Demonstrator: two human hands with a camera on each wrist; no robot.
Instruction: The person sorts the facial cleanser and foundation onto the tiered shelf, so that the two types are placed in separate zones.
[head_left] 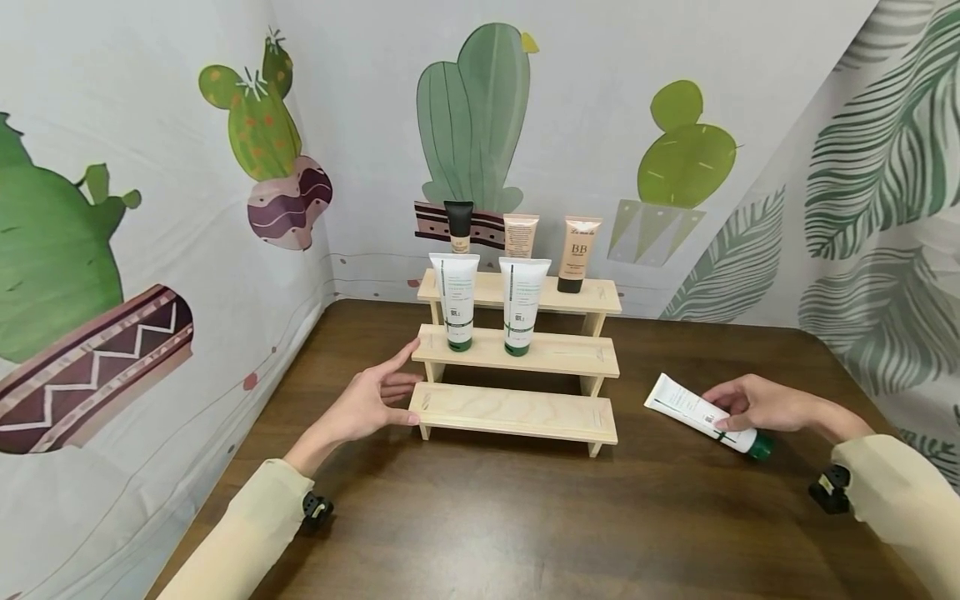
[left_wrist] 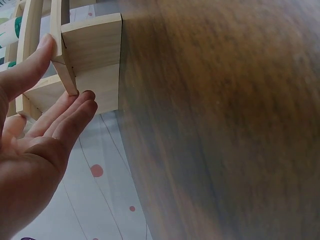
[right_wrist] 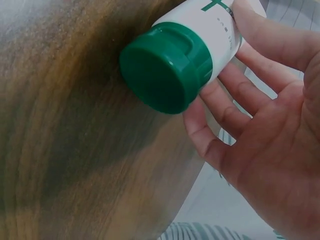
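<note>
A three-step wooden display stand (head_left: 517, 408) stands on the table. At its left end, my left hand (head_left: 363, 402) holds the lowest step between thumb and fingers, the index finger reaching to the middle step. In the left wrist view, the thumb (left_wrist: 37, 62) lies against that plank's edge. To the stand's right, my right hand (head_left: 757, 404) grips a white squeeze tube (head_left: 686, 408), tilted low over the table. Its green cap (right_wrist: 155, 70) faces the right wrist camera. Two matching white tubes (head_left: 455, 296) stand cap-down on the middle step.
On the top step are a BB cream tube (head_left: 577, 250), another beige tube (head_left: 520, 233) and a black-topped tube (head_left: 459, 218), the last two partly hidden by white tubes. The brown wooden table (head_left: 480, 517) meets a cactus-print cloth (head_left: 375, 125) behind and at the left.
</note>
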